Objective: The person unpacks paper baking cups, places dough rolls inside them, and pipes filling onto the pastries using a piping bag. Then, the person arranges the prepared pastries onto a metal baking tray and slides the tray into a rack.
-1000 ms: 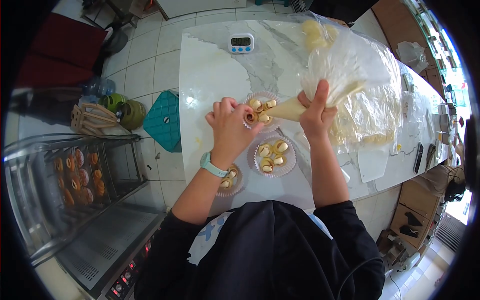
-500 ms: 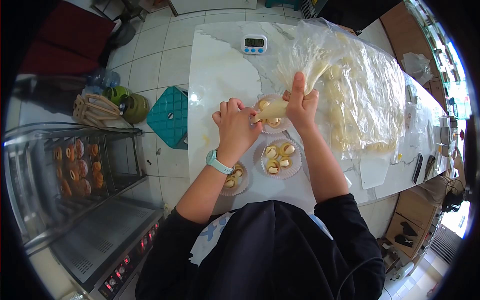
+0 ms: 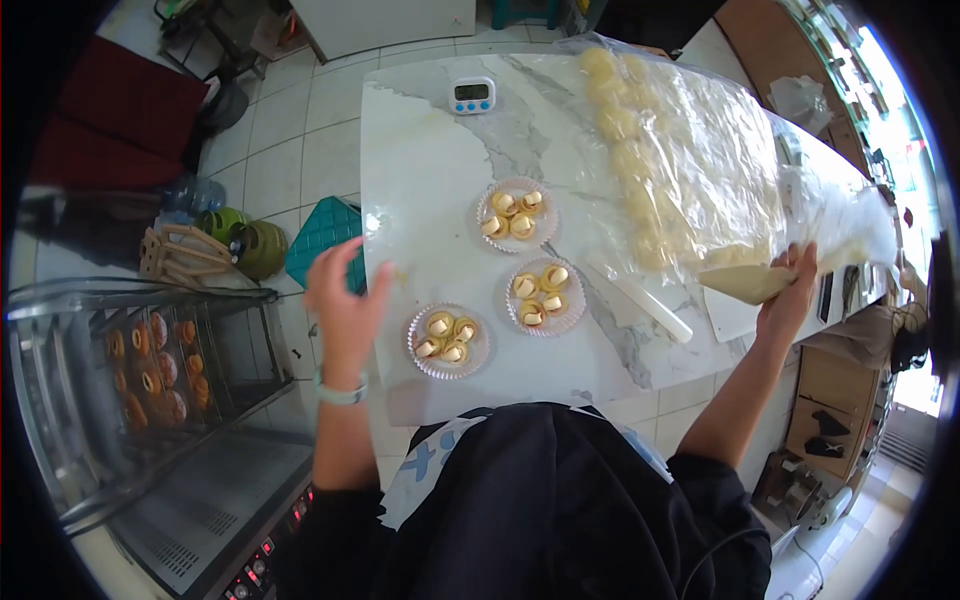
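Note:
My right hand (image 3: 790,290) is wrapped round a piping bag (image 3: 745,282) of pale cream, held out over the table's right part. Empty and with its fingers spread, my left hand (image 3: 347,305) hangs past the left table edge. Three pleated paper cups hold small dough rolls topped with cream: a back cup (image 3: 518,214), a middle cup (image 3: 545,297) and a front left cup (image 3: 448,341). Under a clear plastic sheet (image 3: 690,160) lie many pale dough pieces.
A white timer (image 3: 472,95) stands at the back of the marble table (image 3: 420,150). A white-handled tool (image 3: 655,310) lies right of the cups. Left are a teal box (image 3: 325,240), a rack of baked pastries (image 3: 150,370) and an oven (image 3: 200,510).
My right hand has moved right with the piping bag, away from the back cup. My left hand has let go there, opened and moved left past the table edge.

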{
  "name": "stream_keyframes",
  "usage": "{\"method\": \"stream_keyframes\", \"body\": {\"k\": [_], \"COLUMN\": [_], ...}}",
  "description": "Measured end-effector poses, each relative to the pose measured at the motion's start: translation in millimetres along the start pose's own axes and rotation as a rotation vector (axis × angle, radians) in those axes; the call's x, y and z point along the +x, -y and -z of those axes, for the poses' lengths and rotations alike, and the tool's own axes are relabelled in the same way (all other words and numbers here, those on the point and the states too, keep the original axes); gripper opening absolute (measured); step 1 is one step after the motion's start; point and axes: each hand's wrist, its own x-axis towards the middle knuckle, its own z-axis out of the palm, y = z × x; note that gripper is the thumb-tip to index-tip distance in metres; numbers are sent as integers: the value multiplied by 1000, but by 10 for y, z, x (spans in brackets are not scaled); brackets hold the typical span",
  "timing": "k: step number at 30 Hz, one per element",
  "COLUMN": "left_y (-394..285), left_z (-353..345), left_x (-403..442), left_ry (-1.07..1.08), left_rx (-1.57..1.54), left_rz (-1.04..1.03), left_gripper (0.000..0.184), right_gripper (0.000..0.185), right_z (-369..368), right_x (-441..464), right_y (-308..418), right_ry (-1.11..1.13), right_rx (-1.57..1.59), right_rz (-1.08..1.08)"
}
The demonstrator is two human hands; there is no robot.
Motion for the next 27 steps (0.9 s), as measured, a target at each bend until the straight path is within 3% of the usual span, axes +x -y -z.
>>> {"method": "stream_keyframes", "body": {"k": [1, 3, 4, 6, 7, 11, 13, 14, 16, 17, 19, 20, 21, 24, 25, 27], "left_y": [140, 514, 566, 621, 517, 303, 341, 364, 359, 288, -60, -284, -418, -641, -678, -717], "left_z": [140, 317, 368, 452, 485, 587, 648, 630, 486, 362, 104, 2, -185, -674, -758, -919], "left_x": [-71, -242, -247, -281, -232, -180, -282, -361, -537, -589, -620, -581, -558, -470, -448, -409], "left_ry": [-39, -82, -77, -181, -173, -101, -94, -94, -33, 24, 136, 185, 239, 401, 386, 575], "left_rx": [-46, -169, -172, -531, -559, -526, -370, -366, -301, -301, -139, 24, 23, 187, 191, 359], "left_rz": [92, 375, 366, 499, 476, 364, 269, 271, 272, 184, -68, -241, -282, -379, -373, -311], "left_gripper": [36, 30, 30, 26, 24, 24, 21, 21, 17, 15, 12, 12, 13, 17, 17, 19], "right_gripper": [37, 37, 37, 38, 38, 52, 44, 44, 36, 30, 28, 32, 36, 29, 25, 19], "right_z": [223, 434, 379, 404, 181, 249, 384, 406, 249, 140, -237, -391, -513, -821, -872, -959], "right_x": [56, -17, -145, -163, -334, -559, -767, -893, -1197, -1319, -1596, -1665, -1726, -1682, -1665, -1651], "right_y": [-185, -521, -604, -1189, -1125, -1339, -1194, -1112, -865, -854, -773, -860, -891, -1137, -1139, -1055], "right_ry": [-93, -212, -200, -126, -171, 5, 116, 118, 97, 143, 381, 529, 647, 608, 616, 632], "right_rx": [227, 209, 226, 457, 477, 331, -108, -108, -697, -588, -233, -291, -493, -576, -650, -739], "right_rz": [-129, -336, -420, -567, -634, -522, -537, -541, -122, 9, -278, -324, -237, -86, -34, 126]}}
